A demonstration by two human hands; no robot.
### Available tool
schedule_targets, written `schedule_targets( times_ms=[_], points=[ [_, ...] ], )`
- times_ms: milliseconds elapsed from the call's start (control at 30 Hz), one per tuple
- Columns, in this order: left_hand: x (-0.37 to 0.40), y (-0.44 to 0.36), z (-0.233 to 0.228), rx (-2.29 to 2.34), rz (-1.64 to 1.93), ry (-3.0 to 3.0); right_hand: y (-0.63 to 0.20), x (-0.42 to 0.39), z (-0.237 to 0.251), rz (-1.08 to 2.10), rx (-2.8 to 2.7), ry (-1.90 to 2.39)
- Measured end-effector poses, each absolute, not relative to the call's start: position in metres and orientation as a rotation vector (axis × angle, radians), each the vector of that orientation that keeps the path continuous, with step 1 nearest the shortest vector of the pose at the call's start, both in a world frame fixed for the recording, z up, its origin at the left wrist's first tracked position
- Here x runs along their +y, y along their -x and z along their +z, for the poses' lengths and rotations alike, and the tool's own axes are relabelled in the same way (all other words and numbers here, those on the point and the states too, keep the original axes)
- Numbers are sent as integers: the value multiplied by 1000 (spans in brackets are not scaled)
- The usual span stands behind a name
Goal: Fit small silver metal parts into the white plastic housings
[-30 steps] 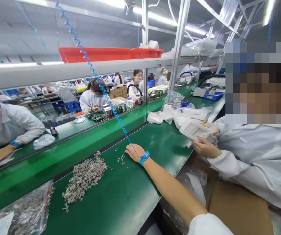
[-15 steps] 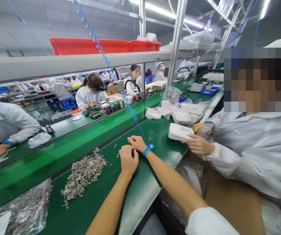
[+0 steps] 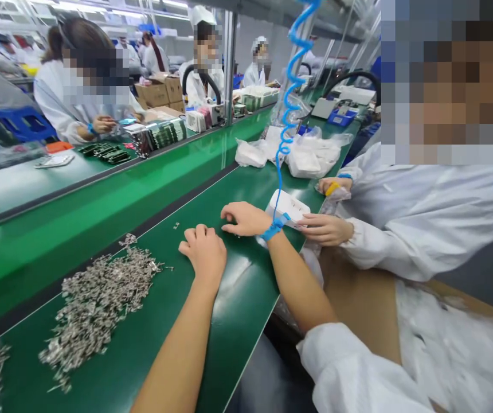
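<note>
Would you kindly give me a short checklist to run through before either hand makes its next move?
1. Blue wrist strap on the right wrist, coiled cord attached: ok.
2. Cord's far end connected: cannot tell; it leaves the picture.
3. Left hand apart from the pile of metal parts: ok.
4. All parts gathered in the pile: not ok; a loose part lies apart, beyond the left hand.
5. Right hand free of parts: cannot tell; curled fingers hide its underside.
6. White case steadied by a co-worker's hand: ok.

Shows shiny metal in the pile (image 3: 100, 298), smooth gloss on the surface (image 3: 160, 301), crinkled translucent plastic on the bags (image 3: 250, 154).
</note>
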State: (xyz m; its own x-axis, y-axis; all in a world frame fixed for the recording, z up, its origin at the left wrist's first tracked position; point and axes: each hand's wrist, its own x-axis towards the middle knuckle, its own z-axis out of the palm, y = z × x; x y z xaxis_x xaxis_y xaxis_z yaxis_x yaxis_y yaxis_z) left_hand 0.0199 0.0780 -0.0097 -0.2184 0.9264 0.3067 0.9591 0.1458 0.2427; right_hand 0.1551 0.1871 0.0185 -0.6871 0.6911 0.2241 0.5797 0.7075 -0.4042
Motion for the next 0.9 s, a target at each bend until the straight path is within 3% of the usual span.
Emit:
schedule_targets(
  times_ms=[167,300,500,767,900],
  points=[
    [79,-18,-12,-2260,-759,1860,-146,195,5,390,-2820,989],
    [76,-24,-12,-1891,-893,2060,-138,196,-3,214,-2801,1038],
    [68,-41,-7,-1278,-581,2671,-165,188,22,84,-2451,1248],
    [69,-47,-9,-1713,-464,2383,-294,157,24,-17,-2141,1515],
    [66,-47,-9,-1874,-511,2177,-319,146,11,-27,-2095,1707]
  ],
)
